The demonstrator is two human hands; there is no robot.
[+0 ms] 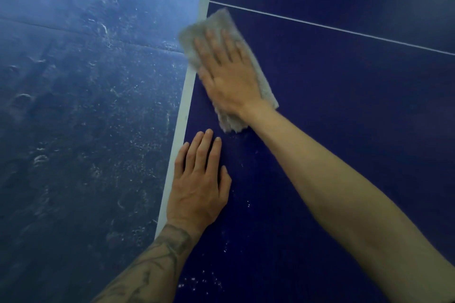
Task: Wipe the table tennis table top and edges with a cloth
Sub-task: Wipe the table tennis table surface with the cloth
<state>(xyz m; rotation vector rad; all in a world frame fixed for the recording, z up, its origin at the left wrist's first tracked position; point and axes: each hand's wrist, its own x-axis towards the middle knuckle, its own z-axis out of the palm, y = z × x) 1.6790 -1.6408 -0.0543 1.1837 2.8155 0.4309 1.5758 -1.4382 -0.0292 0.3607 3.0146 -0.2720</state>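
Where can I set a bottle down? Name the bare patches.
Free: table top right of the right forearm, and beyond the white line. Crowded: by the white edge, where right hand presses cloth and left hand rests.

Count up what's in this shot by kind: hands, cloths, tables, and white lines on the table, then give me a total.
Hands: 2, left hand and right hand
Cloth, grey: 1
Table, dark blue: 1
White lines: 2, edge line and thin line
Total: 6
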